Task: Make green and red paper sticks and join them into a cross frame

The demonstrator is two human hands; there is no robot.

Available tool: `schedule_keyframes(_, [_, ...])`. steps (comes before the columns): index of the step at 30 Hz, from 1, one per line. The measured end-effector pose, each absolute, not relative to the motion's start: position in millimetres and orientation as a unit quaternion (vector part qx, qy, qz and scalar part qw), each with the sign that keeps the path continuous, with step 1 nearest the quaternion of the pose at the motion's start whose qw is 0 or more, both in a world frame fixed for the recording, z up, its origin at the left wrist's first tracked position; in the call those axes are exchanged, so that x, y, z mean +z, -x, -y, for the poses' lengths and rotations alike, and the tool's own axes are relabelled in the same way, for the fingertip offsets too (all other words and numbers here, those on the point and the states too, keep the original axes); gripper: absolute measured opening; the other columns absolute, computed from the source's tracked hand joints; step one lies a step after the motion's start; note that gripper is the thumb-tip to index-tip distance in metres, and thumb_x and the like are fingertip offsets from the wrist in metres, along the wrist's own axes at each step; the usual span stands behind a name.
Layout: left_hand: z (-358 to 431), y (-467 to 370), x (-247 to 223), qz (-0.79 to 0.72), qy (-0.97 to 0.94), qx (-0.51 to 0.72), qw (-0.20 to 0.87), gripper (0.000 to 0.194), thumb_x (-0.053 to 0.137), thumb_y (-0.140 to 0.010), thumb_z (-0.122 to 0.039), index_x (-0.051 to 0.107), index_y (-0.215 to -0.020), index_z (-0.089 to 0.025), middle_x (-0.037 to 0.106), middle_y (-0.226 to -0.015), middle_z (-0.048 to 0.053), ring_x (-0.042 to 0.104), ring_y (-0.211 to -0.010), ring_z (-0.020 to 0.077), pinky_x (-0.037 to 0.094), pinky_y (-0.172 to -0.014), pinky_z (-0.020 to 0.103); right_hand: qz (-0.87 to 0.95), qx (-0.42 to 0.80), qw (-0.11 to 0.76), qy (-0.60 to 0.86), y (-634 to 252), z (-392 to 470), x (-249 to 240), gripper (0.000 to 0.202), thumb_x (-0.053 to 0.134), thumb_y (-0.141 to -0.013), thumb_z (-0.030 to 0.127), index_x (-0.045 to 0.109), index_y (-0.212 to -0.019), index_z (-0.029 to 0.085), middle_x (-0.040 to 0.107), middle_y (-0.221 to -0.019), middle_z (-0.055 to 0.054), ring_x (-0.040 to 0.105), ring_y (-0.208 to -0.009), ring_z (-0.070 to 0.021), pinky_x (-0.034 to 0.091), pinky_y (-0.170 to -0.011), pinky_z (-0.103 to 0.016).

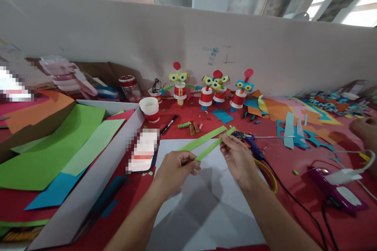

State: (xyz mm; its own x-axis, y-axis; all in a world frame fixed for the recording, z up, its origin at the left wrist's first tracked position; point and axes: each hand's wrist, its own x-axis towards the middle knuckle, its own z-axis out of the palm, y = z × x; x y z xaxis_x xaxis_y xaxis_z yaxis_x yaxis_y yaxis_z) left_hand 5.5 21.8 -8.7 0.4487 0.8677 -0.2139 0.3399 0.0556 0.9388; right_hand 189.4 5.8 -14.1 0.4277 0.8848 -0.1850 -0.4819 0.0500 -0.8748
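Observation:
Between my two hands stretches a narrow green paper strip (210, 149), over a white sheet (203, 211). Its lower left end is pinched in my left hand (178, 168), fingers closed. Near the upper right end, my right hand (237, 157) grips it between thumb and fingers. A second green strip (203, 138) lies behind, its near end hidden by my left hand. Folded green and dark paper springs (193, 128) rest on the red table beyond the sheet.
Left are a box of coloured paper (118, 145), a phone (143, 151) and stacked cups (150, 109). Paper-cup figures (206, 96) stand at the back. A blue glue gun (255, 147), yellow ring (269, 176) and purple power strip (338, 190) are right. Another person's hand (365, 129) shows far right.

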Motion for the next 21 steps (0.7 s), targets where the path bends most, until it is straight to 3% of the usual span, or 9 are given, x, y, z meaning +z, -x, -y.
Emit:
schedule_keyframes(6, [-25,-1,-7,-0.513,-0.681,0.248,0.460,0.021,0.053,-0.080,-0.030,0.072,-0.079,-0.022,0.074,-0.076,0.000,0.067,-0.068,0.0165,0.049,-0.067,0.027,0.180,0.440,0.749,0.462,-209,-13,-7,0.034,0.086,-0.049,0.034,0.059,-0.065,0.022,0.056,-0.059,0.006,0.050,-0.053,-0.0085,0.039,-0.050,-0.023])
schedule_keyframes(10, [-17,0,-6,-0.597,-0.727,0.204,0.270,0.027,0.050,-0.086,-0.030,0.074,-0.096,-0.026,0.076,-0.084,0.003,0.069,-0.079,0.0225,0.047,-0.070,0.031,0.224,0.262,0.780,0.523,-246,-6,-5,0.030,0.077,-0.060,0.044,0.058,-0.070,0.024,0.055,-0.063,0.005,0.051,-0.058,-0.0111,0.042,-0.055,-0.025])
schedule_keyframes(12, [-9,0,-11,-0.636,-0.739,0.155,0.162,0.030,0.046,-0.089,-0.029,0.073,-0.103,-0.027,0.076,-0.086,0.006,0.070,-0.079,0.0261,0.047,-0.067,0.033,0.295,0.156,0.701,0.630,-268,4,-7,0.024,0.068,-0.069,0.045,0.059,-0.074,0.023,0.058,-0.067,0.002,0.055,-0.064,-0.0145,0.044,-0.061,-0.028])
schedule_keyframes(13, [-4,0,-15,-0.643,-0.745,0.131,0.118,0.032,0.044,-0.090,-0.028,0.072,-0.104,-0.026,0.076,-0.086,0.007,0.070,-0.077,0.0271,0.046,-0.065,0.034,0.345,0.119,0.622,0.693,-278,10,-10,0.021,0.066,-0.070,0.042,0.061,-0.076,0.023,0.061,-0.071,0.000,0.057,-0.070,-0.0172,0.045,-0.067,-0.031])
schedule_keyframes(15, [6,1,-23,-0.628,-0.770,0.101,0.060,0.033,0.042,-0.091,-0.024,0.072,-0.104,-0.023,0.075,-0.088,0.009,0.069,-0.078,0.0281,0.047,-0.065,0.035,0.424,0.078,0.448,0.783,-295,21,-17,0.019,0.066,-0.067,0.036,0.062,-0.079,0.021,0.066,-0.079,-0.005,0.060,-0.082,-0.0234,0.045,-0.076,-0.037])
schedule_keyframes(17, [16,2,-29,-0.590,-0.801,0.096,0.040,0.032,0.043,-0.091,-0.023,0.071,-0.107,-0.020,0.074,-0.096,0.010,0.068,-0.087,0.0290,0.049,-0.071,0.037,0.456,0.082,0.329,0.823,-304,28,-26,0.025,0.067,-0.063,0.033,0.061,-0.084,0.020,0.068,-0.089,-0.009,0.060,-0.091,-0.0279,0.044,-0.081,-0.039])
schedule_keyframes(19, [24,6,-33,-0.566,-0.817,0.106,0.039,0.032,0.047,-0.091,-0.027,0.068,-0.113,-0.018,0.072,-0.106,0.011,0.066,-0.096,0.0297,0.050,-0.078,0.040,0.461,0.106,0.283,0.835,-309,29,-32,0.030,0.068,-0.061,0.031,0.061,-0.088,0.020,0.068,-0.093,-0.010,0.061,-0.093,-0.0289,0.044,-0.079,-0.037])
schedule_keyframes(21, [31,16,-35,-0.560,-0.818,0.123,0.044,0.034,0.049,-0.091,-0.030,0.065,-0.119,-0.019,0.070,-0.116,0.009,0.063,-0.103,0.0296,0.049,-0.086,0.042,0.458,0.129,0.270,0.837,-312,26,-35,0.025,0.067,-0.059,0.027,0.062,-0.083,0.020,0.068,-0.084,-0.007,0.062,-0.085,-0.0275,0.044,-0.072,-0.034])
